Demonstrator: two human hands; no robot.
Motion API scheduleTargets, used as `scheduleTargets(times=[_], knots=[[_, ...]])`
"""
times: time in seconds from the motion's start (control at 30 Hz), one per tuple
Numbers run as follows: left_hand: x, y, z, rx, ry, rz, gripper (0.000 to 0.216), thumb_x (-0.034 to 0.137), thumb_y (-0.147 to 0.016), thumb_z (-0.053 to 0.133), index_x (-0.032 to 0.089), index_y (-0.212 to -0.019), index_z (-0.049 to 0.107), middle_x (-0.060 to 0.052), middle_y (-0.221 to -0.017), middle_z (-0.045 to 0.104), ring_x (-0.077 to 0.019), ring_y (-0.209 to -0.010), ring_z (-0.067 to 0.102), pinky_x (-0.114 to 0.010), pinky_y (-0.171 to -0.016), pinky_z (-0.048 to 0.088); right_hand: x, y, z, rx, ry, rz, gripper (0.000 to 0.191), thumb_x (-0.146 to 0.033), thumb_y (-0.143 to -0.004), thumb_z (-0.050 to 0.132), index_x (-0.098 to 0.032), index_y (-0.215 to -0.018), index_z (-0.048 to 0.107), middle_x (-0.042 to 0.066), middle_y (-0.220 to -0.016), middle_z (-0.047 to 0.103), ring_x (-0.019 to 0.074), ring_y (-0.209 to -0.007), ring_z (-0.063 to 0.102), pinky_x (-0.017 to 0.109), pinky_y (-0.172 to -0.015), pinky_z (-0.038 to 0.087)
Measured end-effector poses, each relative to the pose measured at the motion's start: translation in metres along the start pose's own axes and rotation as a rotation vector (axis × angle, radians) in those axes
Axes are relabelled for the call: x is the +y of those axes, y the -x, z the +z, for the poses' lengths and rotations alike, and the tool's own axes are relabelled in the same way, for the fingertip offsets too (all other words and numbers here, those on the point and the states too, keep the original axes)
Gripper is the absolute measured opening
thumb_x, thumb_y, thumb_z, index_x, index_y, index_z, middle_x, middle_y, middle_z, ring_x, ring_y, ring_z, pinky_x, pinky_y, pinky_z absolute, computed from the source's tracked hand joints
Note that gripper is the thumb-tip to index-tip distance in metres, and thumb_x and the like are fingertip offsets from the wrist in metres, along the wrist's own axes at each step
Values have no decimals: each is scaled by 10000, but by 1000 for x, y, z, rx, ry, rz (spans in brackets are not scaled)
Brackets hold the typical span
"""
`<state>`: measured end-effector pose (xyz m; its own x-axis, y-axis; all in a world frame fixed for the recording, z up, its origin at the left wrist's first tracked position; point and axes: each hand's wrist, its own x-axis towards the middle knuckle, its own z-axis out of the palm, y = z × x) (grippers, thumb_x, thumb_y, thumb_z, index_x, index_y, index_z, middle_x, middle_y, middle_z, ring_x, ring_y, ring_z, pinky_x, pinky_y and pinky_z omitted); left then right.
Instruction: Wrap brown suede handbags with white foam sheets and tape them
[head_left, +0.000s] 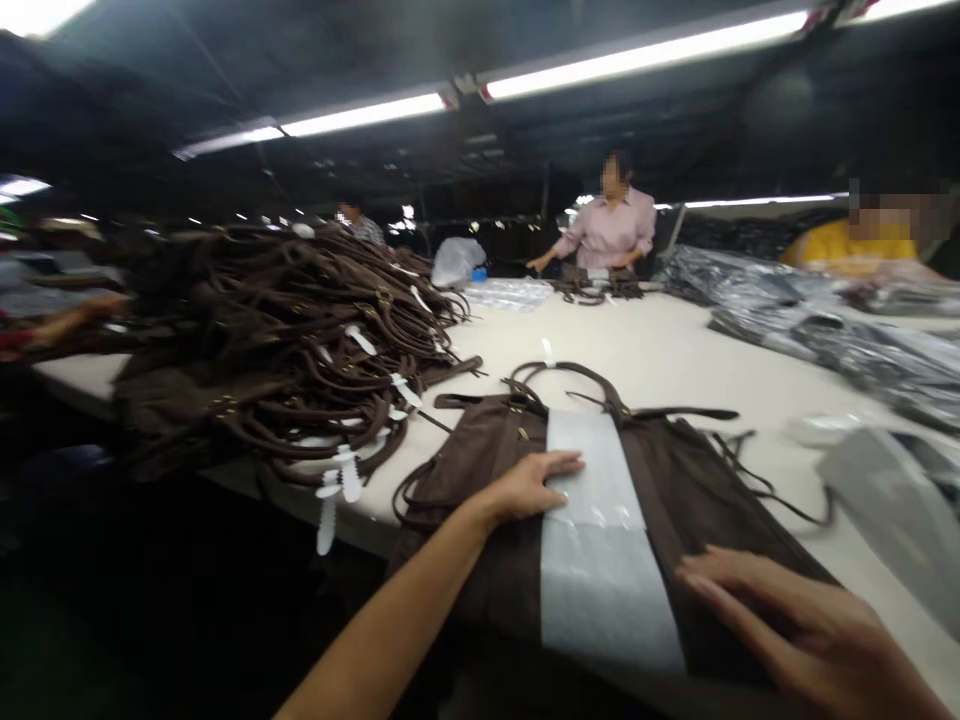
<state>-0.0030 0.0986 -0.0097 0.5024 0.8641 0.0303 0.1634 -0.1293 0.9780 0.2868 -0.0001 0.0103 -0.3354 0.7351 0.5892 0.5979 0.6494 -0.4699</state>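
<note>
A: Where is the brown handbag [701, 490] laid?

B: Along the desk's [675, 340] near edge, its handle [581, 370] pointed toward the far edge, with a glossy pale band [604, 560] run down its middle.

A: And the hands?

B: The left grip [521, 488] is spread on the band, nothing pinched. The right grip [795, 610] is loosely parted over the fabric; whether contact is made cannot be told.

A: Best method?

B: The band is best smoothed with light, even pressure, creases being worked outward.

From afar I see a bare left hand [525, 487], a slim bare forearm [405, 610], and a bare right hand [806, 620] with slender fingers [724, 572].
</note>
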Motion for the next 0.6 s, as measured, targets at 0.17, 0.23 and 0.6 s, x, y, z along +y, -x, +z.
scheduleTargets(times=[0.17, 0.23, 0.6], knots=[[-7, -10, -3, -32, 67, -18, 862, 167, -638, 708, 86, -1433, 385, -201, -1469, 435, -283, -1433, 322, -444, -1194, 233, -24, -11, -12, -54, 30, 58, 143, -268, -917, 610, -223, -923, 745, 34, -937, 757, 206, -891, 716, 345, -909, 571], [-7, -10, -4, -44, 66, -18, 849, 177, -653, 707, 87, -1432, 379, -193, -1469, 441, -272, -1437, 315, -437, -1192, 243, -27, -12, -12, -93, 26, 58, 131, -231, -921, 608, -210, -942, 737, 35, -953, 752, 187, -918, 705, 323, -920, 559], [-6, -10, -4, -38, -25, 16, 855, 242, -648, 687, 79, -1428, 378, -177, -1457, 463, -264, -1396, 391, -421, -1193, 273, -29, -49, 25, -624, 188, -128, 429, -373, -1026, 394, -162, -1362, 556, 113, -1415, 537, 227, -1364, 451, 429, -1157, 350]])
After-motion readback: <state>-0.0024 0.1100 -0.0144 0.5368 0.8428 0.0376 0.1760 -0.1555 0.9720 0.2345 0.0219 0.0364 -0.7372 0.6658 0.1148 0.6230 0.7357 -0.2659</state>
